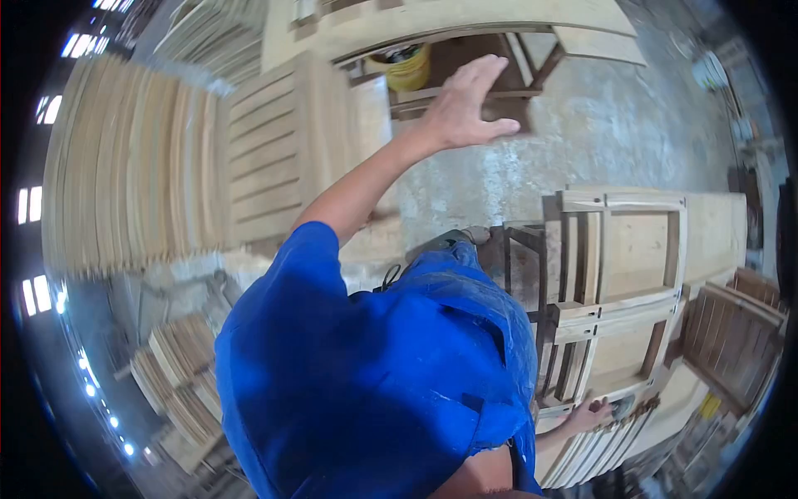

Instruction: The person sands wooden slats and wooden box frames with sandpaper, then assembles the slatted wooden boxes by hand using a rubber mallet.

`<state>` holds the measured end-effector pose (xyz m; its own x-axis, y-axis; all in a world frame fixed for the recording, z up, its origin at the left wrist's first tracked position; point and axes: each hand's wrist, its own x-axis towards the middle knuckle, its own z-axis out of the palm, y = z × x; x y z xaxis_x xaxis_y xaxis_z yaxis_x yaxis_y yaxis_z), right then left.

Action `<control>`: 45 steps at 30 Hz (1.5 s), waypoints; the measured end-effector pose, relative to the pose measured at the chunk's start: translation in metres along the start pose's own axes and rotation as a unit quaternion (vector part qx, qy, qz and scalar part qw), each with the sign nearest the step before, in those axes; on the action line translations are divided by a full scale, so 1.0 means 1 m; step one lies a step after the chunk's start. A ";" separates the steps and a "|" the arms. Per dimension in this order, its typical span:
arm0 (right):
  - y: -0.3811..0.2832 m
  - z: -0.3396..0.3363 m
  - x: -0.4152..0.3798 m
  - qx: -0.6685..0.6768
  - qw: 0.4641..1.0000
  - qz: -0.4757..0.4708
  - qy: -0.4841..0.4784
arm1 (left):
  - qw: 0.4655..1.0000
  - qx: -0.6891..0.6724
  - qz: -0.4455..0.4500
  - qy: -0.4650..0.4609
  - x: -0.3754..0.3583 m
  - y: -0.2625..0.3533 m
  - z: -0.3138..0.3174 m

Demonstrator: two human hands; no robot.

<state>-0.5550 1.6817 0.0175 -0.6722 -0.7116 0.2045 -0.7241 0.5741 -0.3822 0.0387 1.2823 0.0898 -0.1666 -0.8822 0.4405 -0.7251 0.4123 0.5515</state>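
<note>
My left hand (pixel 470 104) is stretched out over the concrete floor, with thumb and fingers apart and nothing in it. Left of that arm stands a slatted wooden panel (pixel 264 141) at the end of a long row of similar panels (pixel 133 162). Low on the right, my right hand (pixel 588 416) has its fingers curled at the near edge of a wooden frame (pixel 636 298) with several openings. A small grey rounded object (pixel 620 407) is right beside those fingers. Whether they grip it or the frame is hard to make out.
A wooden workbench (pixel 465 25) stands ahead, with a yellow bucket (pixel 409 71) beneath it. Slatted wood pieces (pixel 731 341) lean at the far right. More stacked panels (pixel 179 374) are behind on the left. Concrete floor (pixel 615 125) stretches between the benches.
</note>
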 end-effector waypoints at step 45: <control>-0.073 0.027 0.020 0.389 0.889 -0.045 -0.236 | 0.910 0.388 -0.139 -0.052 -0.325 -0.007 -0.262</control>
<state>-0.5120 1.6146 0.0252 -0.3443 -0.9366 -0.0653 -0.3211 0.1829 -0.9292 0.2732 1.6256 0.1284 0.0624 -0.9612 0.2687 -0.9955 -0.0794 -0.0526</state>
